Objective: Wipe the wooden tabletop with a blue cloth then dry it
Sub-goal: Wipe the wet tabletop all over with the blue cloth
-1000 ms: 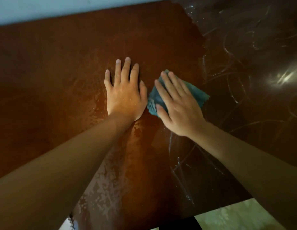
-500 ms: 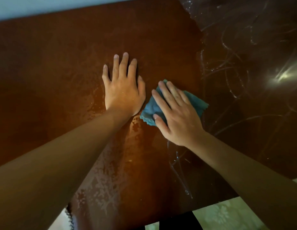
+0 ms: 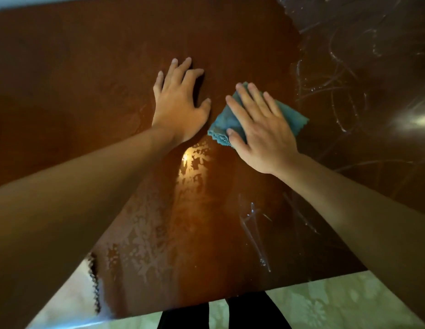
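The right hand presses flat, fingers spread, on the blue cloth, seemingly folded, beside the flat left hand.

I see a reddish-brown worktop with pale streaks, a teal-blue cloth with a scalloped edge, and a pale green, floral-patterned floor.

No text, label, brand, number or sign can be read anywhere in the head view.
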The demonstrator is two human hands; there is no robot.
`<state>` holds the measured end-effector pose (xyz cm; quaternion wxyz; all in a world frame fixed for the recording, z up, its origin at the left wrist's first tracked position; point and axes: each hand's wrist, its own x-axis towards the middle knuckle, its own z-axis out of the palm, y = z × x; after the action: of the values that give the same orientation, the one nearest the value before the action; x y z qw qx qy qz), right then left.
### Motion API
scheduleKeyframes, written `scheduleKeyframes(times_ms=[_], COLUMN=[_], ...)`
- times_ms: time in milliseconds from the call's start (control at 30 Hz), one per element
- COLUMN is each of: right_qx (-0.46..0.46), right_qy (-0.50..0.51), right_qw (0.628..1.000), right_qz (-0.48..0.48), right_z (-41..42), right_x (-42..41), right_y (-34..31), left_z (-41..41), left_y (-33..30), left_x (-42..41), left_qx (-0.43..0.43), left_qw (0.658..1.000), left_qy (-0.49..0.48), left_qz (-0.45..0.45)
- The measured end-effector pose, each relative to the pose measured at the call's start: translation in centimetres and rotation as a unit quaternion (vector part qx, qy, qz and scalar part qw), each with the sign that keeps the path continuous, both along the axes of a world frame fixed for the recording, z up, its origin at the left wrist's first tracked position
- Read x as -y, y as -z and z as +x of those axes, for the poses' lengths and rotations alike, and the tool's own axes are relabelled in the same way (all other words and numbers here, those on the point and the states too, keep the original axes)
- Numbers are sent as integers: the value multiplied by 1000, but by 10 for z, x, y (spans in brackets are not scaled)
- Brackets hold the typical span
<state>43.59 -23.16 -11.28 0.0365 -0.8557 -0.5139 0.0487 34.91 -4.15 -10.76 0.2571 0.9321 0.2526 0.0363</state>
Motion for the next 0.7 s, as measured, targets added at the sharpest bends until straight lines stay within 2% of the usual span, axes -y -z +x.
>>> scheduleKeyframes(times_ms=[100,233,367,533,700], right_qx=[-3,-9,-9,-12,-8], right_qy=[-21,-82,-126,-107,-115], right_qw=[1000,997,992,994,993], right_qz=[-2,-8,-30,-31,-37], right_z=[-21,-67,-53,-44,-79], right_x=[16,61,63,54,89], right_y=[0,3,-4,-7,-1], left_z=[-3,-36,-96,-130,-130], left_y=[-9,-18,-15,4,8], left_x=[1,45,110,135,137], left_qx=[-14,-1,-27,-95,-105], left_qw=[999,1000,998,990,987], left_qy=[2,-12,-31,10,21], left_qz=[-33,24,40,101,121])
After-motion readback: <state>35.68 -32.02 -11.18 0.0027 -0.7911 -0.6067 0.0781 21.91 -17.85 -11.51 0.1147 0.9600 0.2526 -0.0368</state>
